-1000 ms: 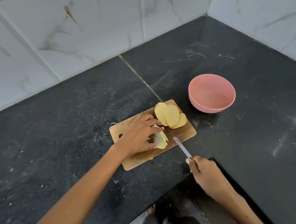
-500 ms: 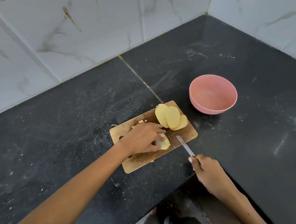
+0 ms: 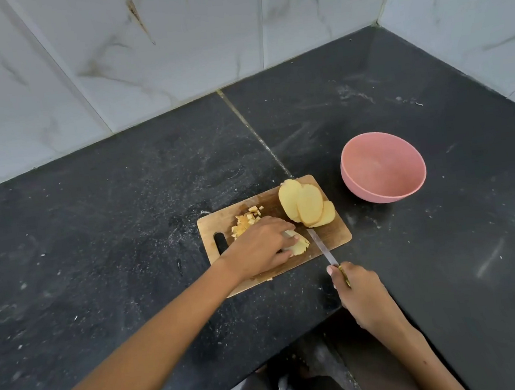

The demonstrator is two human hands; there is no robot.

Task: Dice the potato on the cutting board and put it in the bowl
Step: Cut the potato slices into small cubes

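Note:
A small wooden cutting board (image 3: 333, 234) lies on the black counter. Three overlapping potato slices (image 3: 306, 204) rest at its far right corner. A heap of small potato dice (image 3: 246, 221) sits near its far left. My left hand (image 3: 261, 246) presses down on a stack of cut potato strips (image 3: 299, 246) in the board's middle. My right hand (image 3: 360, 295) grips a knife (image 3: 322, 246) by the handle; the blade lies across the board just right of the strips. An empty pink bowl (image 3: 383, 167) stands to the right of the board.
The black stone counter (image 3: 126, 224) meets marble-tiled walls (image 3: 139, 48) at the back and right. Its front edge cuts in near my right hand, with the floor and my feet (image 3: 289, 385) below.
My left hand slid toward me along the strips, uncovering the heap of dice behind it. The knife moved forward onto the board, next to the strips.

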